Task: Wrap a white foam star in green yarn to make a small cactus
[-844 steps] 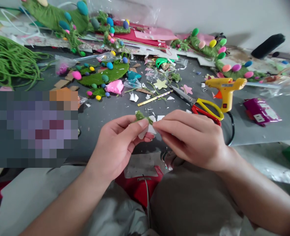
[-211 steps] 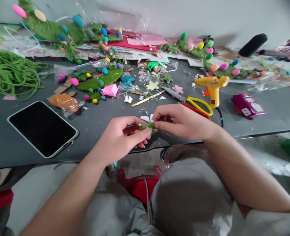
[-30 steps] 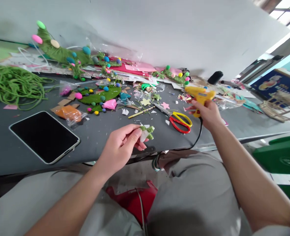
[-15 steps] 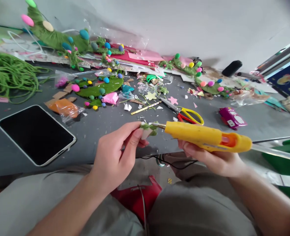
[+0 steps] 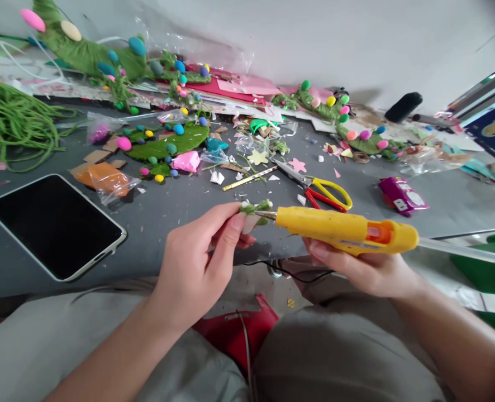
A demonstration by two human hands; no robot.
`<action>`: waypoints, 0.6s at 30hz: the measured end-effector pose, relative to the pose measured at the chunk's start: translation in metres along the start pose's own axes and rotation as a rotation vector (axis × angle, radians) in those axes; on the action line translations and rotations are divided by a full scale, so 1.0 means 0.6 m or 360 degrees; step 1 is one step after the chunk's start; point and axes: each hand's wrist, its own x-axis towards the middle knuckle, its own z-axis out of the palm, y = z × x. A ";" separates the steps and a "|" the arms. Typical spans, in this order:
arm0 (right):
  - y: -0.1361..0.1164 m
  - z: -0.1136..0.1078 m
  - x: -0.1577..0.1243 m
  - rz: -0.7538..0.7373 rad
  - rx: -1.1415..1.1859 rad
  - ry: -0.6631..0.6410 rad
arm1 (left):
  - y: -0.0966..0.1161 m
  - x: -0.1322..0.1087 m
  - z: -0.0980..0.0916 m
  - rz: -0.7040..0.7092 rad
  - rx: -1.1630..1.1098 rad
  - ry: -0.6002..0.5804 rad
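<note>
Between thumb and fingers, my left hand (image 5: 203,254) pinches a small white piece wrapped with green yarn (image 5: 252,216). My right hand (image 5: 360,268) is wrapped round the handle of a yellow hot glue gun (image 5: 335,228), whose metal nozzle points left. The nozzle tip is right at the green yarn; whether it touches I cannot tell. A clear glue stick (image 5: 461,249) sticks out of the gun's back end. Just beyond the gun lie scissors (image 5: 320,190) with red and yellow handles, and a patterned strip (image 5: 251,179) rests to their left.
A tablet (image 5: 58,226) lies at the left, near a heap of green yarn (image 5: 15,123) and an orange packet (image 5: 105,180). Yarn-wrapped shapes with coloured balls (image 5: 170,146) and paper scraps cover the back. A purple packet (image 5: 402,195) sits at the right.
The glue gun has moved slightly left, its nozzle still at the green yarn. My left hand keeps its pinch. The view has shifted a little.
</note>
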 end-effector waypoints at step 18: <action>-0.003 0.004 0.003 0.0015 -0.0023 0.0027 | -0.002 0.000 0.001 -0.0065 -0.0059 -0.0031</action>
